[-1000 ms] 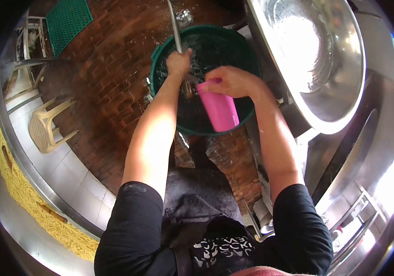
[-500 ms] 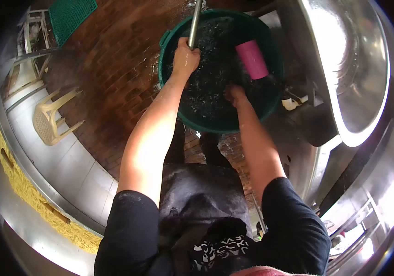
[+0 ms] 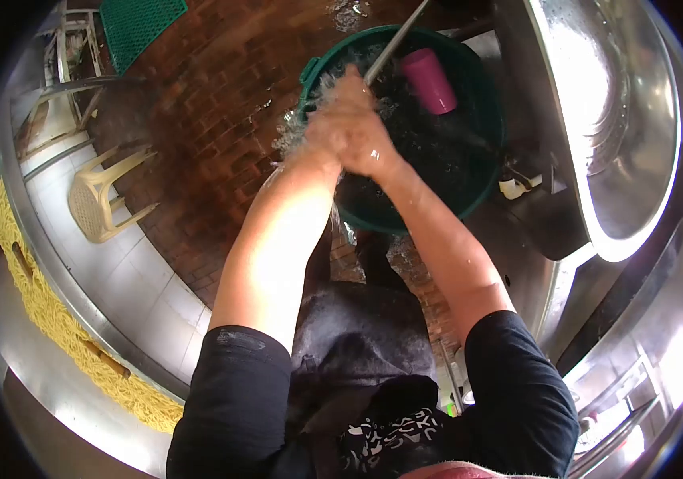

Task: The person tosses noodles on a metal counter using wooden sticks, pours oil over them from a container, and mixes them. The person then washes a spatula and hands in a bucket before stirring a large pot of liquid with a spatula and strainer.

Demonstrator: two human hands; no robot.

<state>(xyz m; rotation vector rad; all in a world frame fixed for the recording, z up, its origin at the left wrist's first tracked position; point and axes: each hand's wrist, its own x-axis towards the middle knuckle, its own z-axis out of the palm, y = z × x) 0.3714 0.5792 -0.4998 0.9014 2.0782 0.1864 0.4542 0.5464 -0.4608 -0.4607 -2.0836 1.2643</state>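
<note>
A thin metal rod (image 3: 397,41) slants up and to the right from my left hand (image 3: 352,94), which is closed around its lower end. My right hand (image 3: 361,146) lies across the left wrist and touches it; motion smears its fingers. Water splashes off both hands to the left. Below them stands a large green tub (image 3: 491,172) of dark water. In it, to the right of my hands, floats or rests a pink plastic cup (image 3: 431,82), tilted. What the far end of the rod belongs to is out of sight.
To the right hangs a big shiny metal bowl or basin (image 3: 637,184). A beige plastic chair (image 3: 92,203) and a green crate (image 3: 140,28) are on the left. Yellow noodles (image 3: 62,323) line a metal counter (image 3: 62,399). The brick floor (image 3: 213,120) is wet.
My right hand has come up out of the tub onto my left wrist, and water now splashes there. The rod has tilted to the right. The view has shifted slightly.
</note>
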